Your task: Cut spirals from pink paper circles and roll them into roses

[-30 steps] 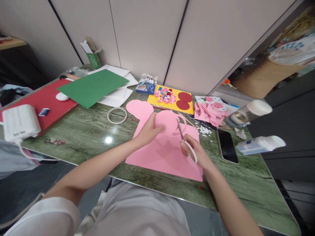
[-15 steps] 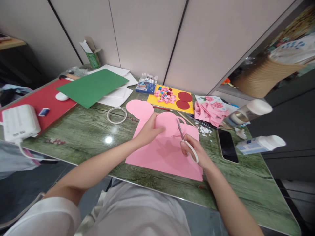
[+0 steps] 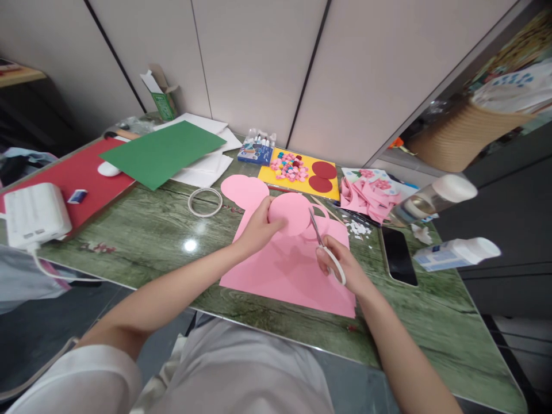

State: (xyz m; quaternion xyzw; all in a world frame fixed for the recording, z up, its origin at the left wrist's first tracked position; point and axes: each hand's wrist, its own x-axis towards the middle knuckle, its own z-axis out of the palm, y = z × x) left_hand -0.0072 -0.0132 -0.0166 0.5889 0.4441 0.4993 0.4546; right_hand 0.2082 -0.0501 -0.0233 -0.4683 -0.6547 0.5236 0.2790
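My left hand [image 3: 261, 226] pinches the left edge of a round pink paper piece [image 3: 291, 213], thumb on top. In my right hand [image 3: 338, 259] is a pair of scissors [image 3: 319, 234] with white handles, its blades at the circle's right edge. A thin curled strip of pink paper [image 3: 325, 214] hangs by the blades. Beneath both hands lie pink paper sheets [image 3: 284, 282]. Two overlapping pink paper circles [image 3: 244, 190] rest beyond my left hand.
A tape roll [image 3: 204, 202] lies left of the pink sheets. Behind are yellow paper [image 3: 267, 174] with pompoms and red circles, and pink scraps [image 3: 371, 198]. On the right are a phone [image 3: 399, 256], a white bottle [image 3: 457, 254] and a clear one [image 3: 435, 198]. Green paper [image 3: 166, 152] lies left.
The round pink piece has shifted slightly up and left with my left hand. The trimmed strip beside the blades shows as a wider loop. My right hand stays nearly in place.
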